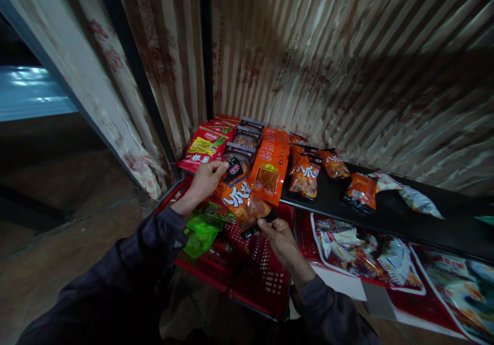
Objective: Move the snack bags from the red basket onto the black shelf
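I hold an orange snack packet [244, 201] with white lettering between both hands, over a red plastic shopping basket [266, 278]. My left hand [206, 179] pinches the packet's upper black edge with closed fingers. My right hand [278, 234] pinches its lower black edge. A green packet [200, 229] lies in the basket under my left wrist. Both arms wear dark sleeves.
A low black shelf [389, 211] carries rows of snack packets: red ones [204, 147], dark chequered ones [243, 144], orange ones [270, 165] and loose orange bags [360, 190]. Printed posters [370, 257] cover the shelf front. Striped wallpaper rises behind. Bare floor lies to the left.
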{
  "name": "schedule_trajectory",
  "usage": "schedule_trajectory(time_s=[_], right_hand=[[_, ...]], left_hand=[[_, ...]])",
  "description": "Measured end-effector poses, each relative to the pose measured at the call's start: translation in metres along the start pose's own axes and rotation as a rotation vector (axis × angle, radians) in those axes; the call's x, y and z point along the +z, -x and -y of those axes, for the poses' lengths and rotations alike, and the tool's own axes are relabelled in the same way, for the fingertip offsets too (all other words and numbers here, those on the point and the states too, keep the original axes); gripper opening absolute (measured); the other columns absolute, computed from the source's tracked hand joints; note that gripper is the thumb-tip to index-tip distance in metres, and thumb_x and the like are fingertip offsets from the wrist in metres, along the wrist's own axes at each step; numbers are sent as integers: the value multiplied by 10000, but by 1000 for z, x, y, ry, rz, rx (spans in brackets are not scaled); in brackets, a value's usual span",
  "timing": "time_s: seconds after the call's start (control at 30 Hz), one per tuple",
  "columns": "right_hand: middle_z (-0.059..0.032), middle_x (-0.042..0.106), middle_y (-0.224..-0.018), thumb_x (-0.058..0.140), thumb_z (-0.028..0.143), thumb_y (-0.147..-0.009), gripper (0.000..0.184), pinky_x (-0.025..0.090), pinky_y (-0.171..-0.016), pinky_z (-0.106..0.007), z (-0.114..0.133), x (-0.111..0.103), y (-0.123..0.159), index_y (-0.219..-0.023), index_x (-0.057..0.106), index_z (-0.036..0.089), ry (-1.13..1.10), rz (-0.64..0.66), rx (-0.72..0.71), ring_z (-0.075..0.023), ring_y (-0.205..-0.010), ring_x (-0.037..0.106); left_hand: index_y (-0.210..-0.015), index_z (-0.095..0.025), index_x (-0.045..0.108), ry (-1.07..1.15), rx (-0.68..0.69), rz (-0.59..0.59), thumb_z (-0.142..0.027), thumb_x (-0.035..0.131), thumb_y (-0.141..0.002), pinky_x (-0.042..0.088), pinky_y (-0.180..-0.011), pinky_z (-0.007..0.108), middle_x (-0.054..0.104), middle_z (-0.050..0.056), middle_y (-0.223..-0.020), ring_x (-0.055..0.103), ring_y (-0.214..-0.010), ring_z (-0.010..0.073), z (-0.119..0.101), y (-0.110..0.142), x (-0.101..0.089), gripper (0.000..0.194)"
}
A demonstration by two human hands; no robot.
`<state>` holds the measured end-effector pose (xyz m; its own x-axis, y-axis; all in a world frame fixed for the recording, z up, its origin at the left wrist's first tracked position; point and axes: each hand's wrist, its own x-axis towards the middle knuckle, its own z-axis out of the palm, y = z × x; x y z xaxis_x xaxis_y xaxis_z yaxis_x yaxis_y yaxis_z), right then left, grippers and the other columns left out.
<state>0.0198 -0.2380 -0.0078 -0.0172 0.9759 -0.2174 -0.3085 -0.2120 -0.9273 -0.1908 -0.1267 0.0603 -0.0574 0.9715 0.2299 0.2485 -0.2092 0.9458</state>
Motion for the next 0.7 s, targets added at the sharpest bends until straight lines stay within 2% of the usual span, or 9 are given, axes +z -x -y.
schedule_trajectory(time_s=[0.17, 0.3, 0.4, 0.47, 0.53, 0.6, 0.7], right_hand=[[-15, 753, -784, 847, 529, -605, 379, 549, -740, -313, 8, -4, -1, -806, 769, 217, -33, -74, -90, -175, -741, 677], [-5, 732, -728, 824, 534, -639, 342, 539, -650, -264, 10, -13, -3, -710, 752, 207, -24, -122, -122, -143, -664, 643], [11, 713, -678, 834, 530, -622, 331, 536, -609, -257, 9, -15, -3, -645, 736, 215, -16, -149, -136, -134, -619, 625], [3, 725, -697, 822, 545, -632, 334, 551, -634, -284, 9, -15, -3, -685, 755, 222, 23, -123, -140, -160, -652, 649], [-6, 739, -729, 802, 570, -646, 360, 562, -664, -316, 9, -14, -3, -753, 775, 227, 72, -94, -151, -190, -693, 670], [-4, 739, -733, 789, 591, -649, 386, 557, -647, -319, 9, -14, -3, -778, 780, 228, 124, -98, -169, -193, -681, 664], [6, 715, -674, 786, 598, -647, 387, 533, -580, -288, 9, -12, -1, -701, 763, 215, 186, -126, -199, -168, -616, 623]], left_hand=[[-558, -173, 592, 64, -14, -4, -378, 655, -779, 304, -510, 218, 491, -35, -539, 416, -536, 110, 0, 2, 2, 307], [-536, -173, 580, 100, -32, -12, -387, 669, -767, 296, -490, 216, 480, -33, -527, 405, -523, 106, -4, 5, 5, 328], [-639, -171, 652, 169, -16, 51, -417, 700, -739, 365, -542, 215, 581, -12, -626, 485, -586, 121, -7, 6, 4, 269], [-723, -177, 682, 212, -12, 107, -444, 712, -726, 391, -570, 220, 627, 0, -693, 524, -625, 133, -6, 6, 4, 268], [-714, -181, 674, 197, -24, 134, -473, 700, -734, 372, -545, 223, 615, -2, -669, 511, -601, 133, 0, 4, 3, 293], [-643, -184, 637, 118, -10, 107, -479, 667, -764, 333, -517, 223, 562, -15, -600, 466, -562, 125, 6, 3, 3, 321], [-569, -191, 566, -23, 65, -1, -447, 629, -801, 299, -507, 224, 490, -29, -543, 420, -549, 123, 11, 4, 0, 351]])
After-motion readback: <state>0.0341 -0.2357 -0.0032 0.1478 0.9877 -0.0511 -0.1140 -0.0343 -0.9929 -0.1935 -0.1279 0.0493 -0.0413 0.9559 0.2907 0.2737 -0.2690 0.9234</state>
